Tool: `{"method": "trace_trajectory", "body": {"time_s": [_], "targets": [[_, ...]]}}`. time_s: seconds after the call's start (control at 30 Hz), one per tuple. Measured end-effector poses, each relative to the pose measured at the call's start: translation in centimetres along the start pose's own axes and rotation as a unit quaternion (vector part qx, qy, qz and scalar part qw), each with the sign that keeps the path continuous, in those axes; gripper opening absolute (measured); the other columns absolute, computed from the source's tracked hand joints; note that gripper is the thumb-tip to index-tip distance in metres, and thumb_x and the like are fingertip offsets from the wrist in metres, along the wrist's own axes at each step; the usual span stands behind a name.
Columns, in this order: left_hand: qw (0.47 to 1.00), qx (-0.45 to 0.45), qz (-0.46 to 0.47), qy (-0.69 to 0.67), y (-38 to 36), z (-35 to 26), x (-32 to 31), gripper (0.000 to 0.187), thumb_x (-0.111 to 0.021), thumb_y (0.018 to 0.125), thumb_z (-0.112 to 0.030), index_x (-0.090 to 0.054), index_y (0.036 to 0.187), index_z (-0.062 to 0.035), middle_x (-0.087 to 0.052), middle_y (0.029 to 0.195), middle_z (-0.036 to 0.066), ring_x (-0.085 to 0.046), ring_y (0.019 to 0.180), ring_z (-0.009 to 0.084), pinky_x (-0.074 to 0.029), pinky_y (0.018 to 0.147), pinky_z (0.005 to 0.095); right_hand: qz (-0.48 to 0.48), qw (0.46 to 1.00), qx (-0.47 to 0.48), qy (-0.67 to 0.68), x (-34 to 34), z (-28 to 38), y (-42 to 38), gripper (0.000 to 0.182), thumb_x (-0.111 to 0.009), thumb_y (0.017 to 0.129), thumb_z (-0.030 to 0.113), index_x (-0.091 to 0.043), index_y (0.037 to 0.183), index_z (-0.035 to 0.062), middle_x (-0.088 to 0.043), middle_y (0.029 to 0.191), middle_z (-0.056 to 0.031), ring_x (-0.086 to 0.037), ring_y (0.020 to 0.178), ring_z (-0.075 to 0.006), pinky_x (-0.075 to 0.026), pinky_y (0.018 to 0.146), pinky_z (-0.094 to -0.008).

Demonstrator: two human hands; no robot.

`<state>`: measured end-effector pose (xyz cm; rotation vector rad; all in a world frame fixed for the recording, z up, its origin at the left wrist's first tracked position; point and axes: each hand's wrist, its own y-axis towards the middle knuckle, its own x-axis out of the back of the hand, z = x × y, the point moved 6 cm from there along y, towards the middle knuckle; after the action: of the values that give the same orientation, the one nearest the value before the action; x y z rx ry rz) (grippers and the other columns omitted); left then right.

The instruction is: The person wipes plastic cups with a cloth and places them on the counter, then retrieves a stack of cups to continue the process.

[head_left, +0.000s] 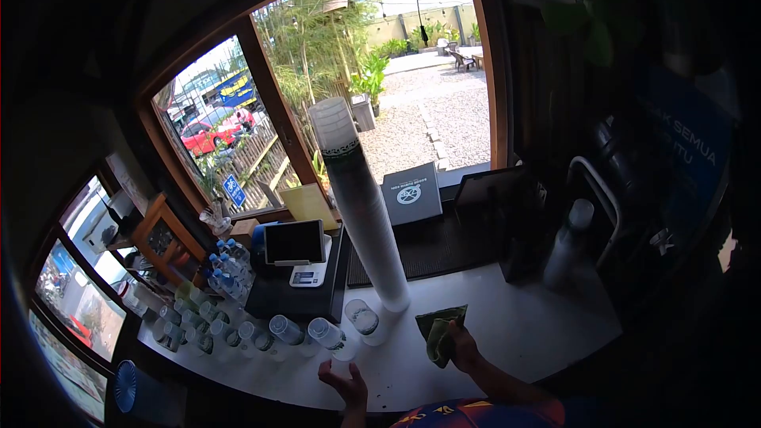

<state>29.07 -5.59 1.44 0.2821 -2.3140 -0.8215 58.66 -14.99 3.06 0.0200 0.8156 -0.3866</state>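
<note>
My right hand (466, 351) grips a folded green cloth (437, 342) over the white counter. Near the counter's front edge, my left hand (346, 384) has its thumb and fingers apart, just in front of a clear plastic cup (326, 334) with a dark green print. Another printed cup (363, 319) stands behind that one, to the right. A very tall stack of nested plastic cups (365, 218) rises from the counter beyond my hands and leans left in this view.
Several more cups (255, 336) line the counter to the left, with water bottles (230, 269) behind them. A tablet register (295, 244) sits on a black box. A dark menu folder (412, 194) stands by the window; at right is another cup stack (569, 242).
</note>
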Motion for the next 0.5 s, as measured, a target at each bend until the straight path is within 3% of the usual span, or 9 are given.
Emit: {"method": "trace_trajectory", "body": {"time_s": [0.07, 0.2, 0.3, 0.43, 0.5], "targets": [[0.998, -0.035, -0.008, -0.056, 1.0, -4.7, 1.1, 0.054, -0.065, 0.088, -0.035, -0.038, 0.121, -0.0014, -0.039, 0.115, 0.018, -0.039, 0.114, 0.0347, -0.034, 0.098, 0.0517, -0.014, 0.998, 0.018, 0.061, 1.3, 1.1, 0.8, 0.045, -0.048, 0.102, 0.044, -0.051, 0.125, 0.0063, -0.064, 0.111, -0.0103, -0.064, 0.101, -0.024, -0.053, 0.089, -0.0394], [0.957, -0.201, -0.077, -0.195, 10.9, -14.8, 1.9, 0.057, -0.067, 0.089, -0.038, -0.037, 0.124, -0.0049, -0.043, 0.119, 0.017, -0.045, 0.113, 0.0312, -0.038, 0.098, 0.0468, -0.008, 0.992, 0.018, 0.126, 3.1, 2.6, 2.6, 0.046, -0.044, 0.102, 0.046, -0.051, 0.126, 0.0074, -0.064, 0.113, -0.0105, -0.065, 0.101, -0.0253, -0.053, 0.089, -0.0412], [0.953, -0.177, -0.056, -0.241, 21.2, -20.7, 1.6, 0.08, -0.071, 0.086, -0.049, -0.03, 0.141, -0.0064, -0.04, 0.137, 0.019, -0.042, 0.128, 0.032, -0.038, 0.103, 0.0461, -0.003, 0.991, 0.005, 0.134, 3.8, 2.5, 2.6, 0.048, -0.044, 0.102, 0.049, -0.052, 0.126, 0.0075, -0.064, 0.111, -0.0103, -0.065, 0.1, -0.0247, -0.053, 0.088, -0.0409], [0.946, -0.177, -0.042, -0.269, 32.1, -26.3, 1.0, 0.106, -0.084, 0.076, -0.037, -0.016, 0.151, -0.0065, -0.036, 0.147, 0.025, -0.037, 0.138, 0.0366, -0.03, 0.112, 0.0499, -0.019, 0.99, -0.009, 0.138, 3.9, 1.7, 1.9, 0.051, -0.045, 0.101, 0.051, -0.052, 0.125, 0.0065, -0.065, 0.112, -0.0105, -0.065, 0.099, -0.0249, -0.054, 0.087, -0.0411], [0.915, -0.138, 0.075, -0.372, 36.2, -26.8, -1.2, 0.111, -0.087, 0.074, -0.031, -0.012, 0.152, -0.0069, -0.034, 0.148, 0.029, -0.038, 0.138, 0.037, -0.029, 0.114, 0.0503, -0.027, 0.99, -0.005, 0.137, 4.3, 1.4, 1.2, 0.053, -0.044, 0.101, 0.052, -0.053, 0.126, 0.0063, -0.065, 0.113, -0.0108, -0.065, 0.1, -0.0253, -0.054, 0.087, -0.0416]]}}
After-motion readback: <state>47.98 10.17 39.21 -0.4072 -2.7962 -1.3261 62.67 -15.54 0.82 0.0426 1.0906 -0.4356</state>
